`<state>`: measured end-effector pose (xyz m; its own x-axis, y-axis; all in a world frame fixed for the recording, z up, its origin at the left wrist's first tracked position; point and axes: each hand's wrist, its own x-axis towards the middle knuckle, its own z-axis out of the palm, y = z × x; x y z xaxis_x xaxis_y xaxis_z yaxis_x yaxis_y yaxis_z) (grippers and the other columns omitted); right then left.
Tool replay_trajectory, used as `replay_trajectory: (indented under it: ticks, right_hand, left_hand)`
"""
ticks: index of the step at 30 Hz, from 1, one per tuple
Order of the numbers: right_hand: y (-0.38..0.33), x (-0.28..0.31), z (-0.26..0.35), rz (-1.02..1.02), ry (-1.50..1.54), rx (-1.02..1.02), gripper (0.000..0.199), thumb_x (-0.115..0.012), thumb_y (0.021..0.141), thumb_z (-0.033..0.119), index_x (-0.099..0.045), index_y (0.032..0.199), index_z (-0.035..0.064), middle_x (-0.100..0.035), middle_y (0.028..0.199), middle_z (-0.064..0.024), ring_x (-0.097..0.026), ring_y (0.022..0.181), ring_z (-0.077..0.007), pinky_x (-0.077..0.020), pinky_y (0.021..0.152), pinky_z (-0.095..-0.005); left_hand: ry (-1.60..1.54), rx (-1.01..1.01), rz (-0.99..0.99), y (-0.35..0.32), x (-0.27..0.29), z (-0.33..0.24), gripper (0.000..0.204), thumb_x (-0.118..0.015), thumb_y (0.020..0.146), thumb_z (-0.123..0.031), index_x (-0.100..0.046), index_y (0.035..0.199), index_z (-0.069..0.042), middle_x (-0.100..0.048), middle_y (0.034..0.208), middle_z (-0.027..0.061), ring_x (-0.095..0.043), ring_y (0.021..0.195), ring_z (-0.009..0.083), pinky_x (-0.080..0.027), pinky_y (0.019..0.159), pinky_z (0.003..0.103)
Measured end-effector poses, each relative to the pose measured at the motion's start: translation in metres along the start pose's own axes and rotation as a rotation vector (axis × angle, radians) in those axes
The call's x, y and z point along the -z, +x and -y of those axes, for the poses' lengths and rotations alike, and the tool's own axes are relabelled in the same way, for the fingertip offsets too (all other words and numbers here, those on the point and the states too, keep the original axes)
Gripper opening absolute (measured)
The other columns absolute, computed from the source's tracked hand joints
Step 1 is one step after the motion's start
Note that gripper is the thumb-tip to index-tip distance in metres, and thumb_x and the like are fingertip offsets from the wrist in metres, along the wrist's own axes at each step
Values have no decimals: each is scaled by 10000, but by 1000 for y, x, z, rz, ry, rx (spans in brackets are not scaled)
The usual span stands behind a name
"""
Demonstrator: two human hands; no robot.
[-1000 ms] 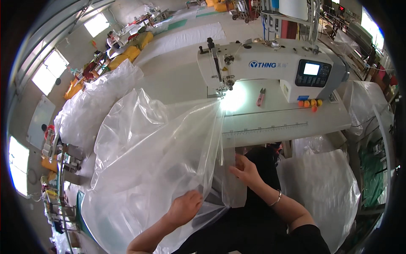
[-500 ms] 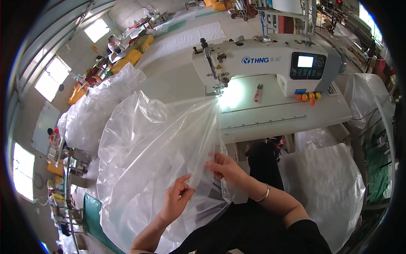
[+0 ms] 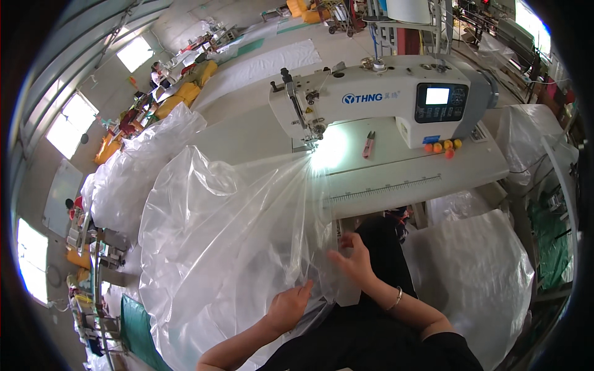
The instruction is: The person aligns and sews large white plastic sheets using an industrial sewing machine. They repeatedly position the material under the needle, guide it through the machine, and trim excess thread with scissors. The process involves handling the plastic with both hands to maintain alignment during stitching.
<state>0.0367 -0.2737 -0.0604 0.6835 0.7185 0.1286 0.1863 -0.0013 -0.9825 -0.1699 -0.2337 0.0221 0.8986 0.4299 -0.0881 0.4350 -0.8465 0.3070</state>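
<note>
A large sheet of clear plastic film (image 3: 229, 229) spreads over my lap and the left of the table, its folds drawn together at the needle area of a white sewing machine (image 3: 377, 93). My left hand (image 3: 289, 307) lies low on the film, closed on a fold of it, with the index finger pointing toward my right hand; the other fingertips are hidden. My right hand (image 3: 354, 260) is at the film's right edge, thumb and index finger apart, and I see no film pinched between them. The machine's lamp lights the needle area brightly.
Pink-handled thread snips (image 3: 369, 145) and several small orange and yellow balls (image 3: 447, 146) lie on the machine table (image 3: 408, 176). Crumpled plastic film (image 3: 130, 179) is heaped at left; more film (image 3: 470, 278) hangs at right. Another person (image 3: 159, 75) is far back at left.
My left hand has moved right and toward me, turning its back upward. My right hand has shifted slightly right and down, its fingers spreading. The view has shifted a little.
</note>
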Motion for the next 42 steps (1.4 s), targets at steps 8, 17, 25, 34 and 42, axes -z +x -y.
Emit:
replay_trajectory:
  ticks: [8, 17, 25, 34, 42]
  right_hand:
    - [16, -34, 8, 320, 567, -540, 211, -608, 932, 211, -645, 902, 5, -618, 738, -11, -569, 615, -87, -460, 565, -244]
    - [41, 63, 27, 345, 443, -591, 250, -594, 937, 187, -669, 901, -49, -633, 719, -36, -586, 632, -89, -481, 577, -242]
    - [47, 61, 17, 554, 119, -322, 267, -611, 918, 182, -661, 1028, -56, -671, 841, -49, -601, 736, -88, -500, 646, -251]
    - [207, 27, 49, 458, 136, -403, 197, -636, 873, 217, -617, 777, 46, -553, 687, -3, -506, 589, -78, -404, 517, -234]
    - [286, -39, 38, 77, -31, -396, 242, -733, 723, 158, -585, 618, -2, -548, 558, -81, -509, 462, -158, -369, 384, -336]
  left_hand:
    - [-46, -54, 224, 90, 80, -1, 315, -570, 897, -230, -575, 1175, -84, -641, 888, 152, -639, 818, 328, -509, 677, 417]
    - [111, 142, -54, 190, 61, 113, 650, -576, 889, -452, -349, 1460, -236, -171, 1566, 94, -90, 1430, 441, -160, 1090, 618]
    - [18, -44, -313, 256, 88, 90, 339, -644, 848, -248, -636, 1074, 4, -583, 1127, 137, -482, 1144, 335, -411, 949, 449]
    - [-193, 7, -588, 299, 41, 108, 272, -624, 828, -107, -612, 1085, -18, -595, 1023, 142, -548, 1007, 332, -464, 862, 426]
    - [-196, -81, -656, 304, 35, 115, 235, -590, 836, -90, -628, 1064, -51, -557, 915, 113, -551, 903, 303, -432, 868, 395]
